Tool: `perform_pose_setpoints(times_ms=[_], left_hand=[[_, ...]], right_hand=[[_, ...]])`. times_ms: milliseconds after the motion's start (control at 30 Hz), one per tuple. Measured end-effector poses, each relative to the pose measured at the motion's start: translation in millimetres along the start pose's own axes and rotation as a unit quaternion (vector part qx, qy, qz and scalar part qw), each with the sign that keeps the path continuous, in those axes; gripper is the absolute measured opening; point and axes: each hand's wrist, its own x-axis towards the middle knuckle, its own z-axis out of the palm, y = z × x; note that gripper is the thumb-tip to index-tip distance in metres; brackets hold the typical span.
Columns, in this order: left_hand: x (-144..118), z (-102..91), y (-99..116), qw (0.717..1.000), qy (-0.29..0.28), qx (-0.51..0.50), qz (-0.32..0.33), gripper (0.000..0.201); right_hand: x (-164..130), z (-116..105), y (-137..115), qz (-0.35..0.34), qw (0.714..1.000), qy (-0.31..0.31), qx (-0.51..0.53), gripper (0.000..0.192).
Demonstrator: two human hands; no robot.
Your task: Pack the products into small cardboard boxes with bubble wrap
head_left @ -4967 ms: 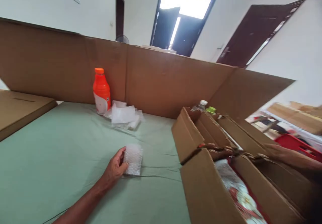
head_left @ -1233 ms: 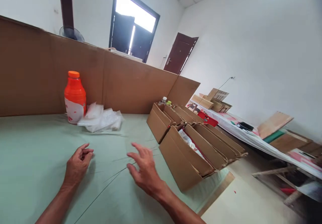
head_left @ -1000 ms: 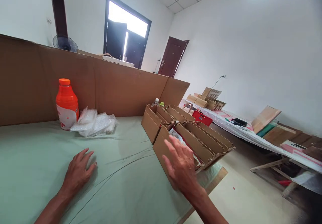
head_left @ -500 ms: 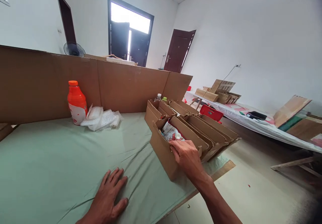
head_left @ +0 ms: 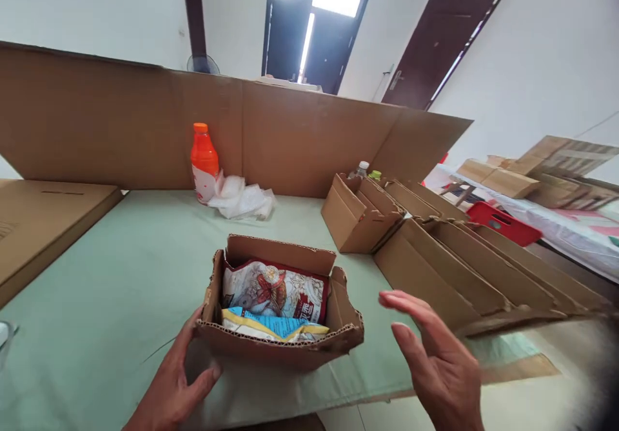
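Two packets (head_left: 275, 292), open torn-edged cardboard box (head_left: 280, 344)

Matt corrugated cardboard box (head_left: 280, 347), glossy plastic packets (head_left: 273, 292), soft cloth table cover (head_left: 120, 270)

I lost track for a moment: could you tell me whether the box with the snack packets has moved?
Yes. The open box left the row of boxes and now sits nearer the person on the green cloth, left hand touching it.

The left hand (head_left: 176, 379) is seen low at seven o'clock, palm turned inward, thumb spread toward three o'clock and fingers stretched up toward one o'clock. The right hand (head_left: 438, 360) is held in the air at five o'clock, open and empty, fingers extended toward ten o'clock, its forearm cut off by the lower edge.
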Motion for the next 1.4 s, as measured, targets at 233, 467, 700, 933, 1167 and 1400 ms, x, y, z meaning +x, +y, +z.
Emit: perform_pose_setpoints(times_ms=[233, 467, 700, 933, 1167, 1400], left_hand=[[18, 23.1, 18, 0.999, -0.006, -0.041, 0.028, 0.081], [47, 12.9, 13, 0.995, 0.087, -0.052, -0.009, 0.061], [110, -53.0, -6, 0.970, 0.228, -0.052, -0.067, 0.057], [124, -64.7, -20, 0.965, 0.232, -0.106, -0.063, 0.061], [128, -63.7, -25, 0.933, 0.305, -0.160, -0.102, 0.059], [134, -72.5, -34, 0.885, 0.403, -0.199, -0.122, 0.065]], right_hand=[[-81, 76, 58, 0.261, 0.958, -0.102, 0.066, 0.051], [-35, 123, 45, 0.207, 0.949, -0.160, 0.177, 0.047], [65, 222, -6, 0.126, 0.924, -0.208, 0.295, 0.053], [55, 284, 10, 0.157, 0.918, -0.227, 0.286, 0.062], [65, 297, 9, 0.158, 0.888, -0.298, 0.314, 0.059], [99, 308, 24, 0.067, 0.900, -0.323, 0.285, 0.033]])
